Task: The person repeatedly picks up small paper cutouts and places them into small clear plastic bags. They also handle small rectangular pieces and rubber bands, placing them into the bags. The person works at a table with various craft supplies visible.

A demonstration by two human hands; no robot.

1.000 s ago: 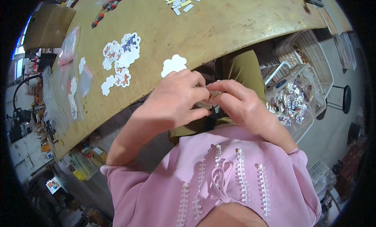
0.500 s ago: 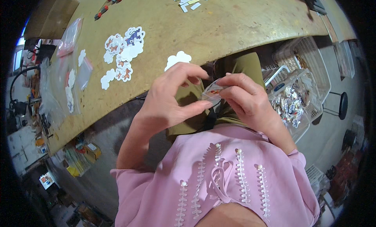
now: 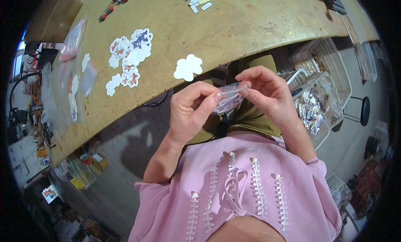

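Observation:
Above my lap I hold a small clear plastic bag (image 3: 229, 101) with printed cut-outs inside. My left hand (image 3: 190, 110) pinches the bag's upper left corner between thumb and forefinger. My right hand (image 3: 269, 94) grips its upper right corner the same way, its other fingers curled. Just beyond the hands, near the table edge, lies a white cloud-shaped cut-out (image 3: 188, 67). Further left, a loose cluster of white-edged cut-outs (image 3: 130, 58) with small brown and blue figures overlaps on the table.
The table (image 3: 234, 37) curves across in front of me. Plastic bags (image 3: 77, 46) lie at its left end, a cardboard box (image 3: 52, 14) behind them. Small white and yellow strips (image 3: 201, 0) sit at the back. At my right, a clear bin (image 3: 311, 110) holds many cut-outs beside a white basket (image 3: 334, 62).
My left hand has come in from the left and taken hold of the bag's other corner. The bag is now stretched between both hands, and the cloud-shaped cut-out is fully uncovered.

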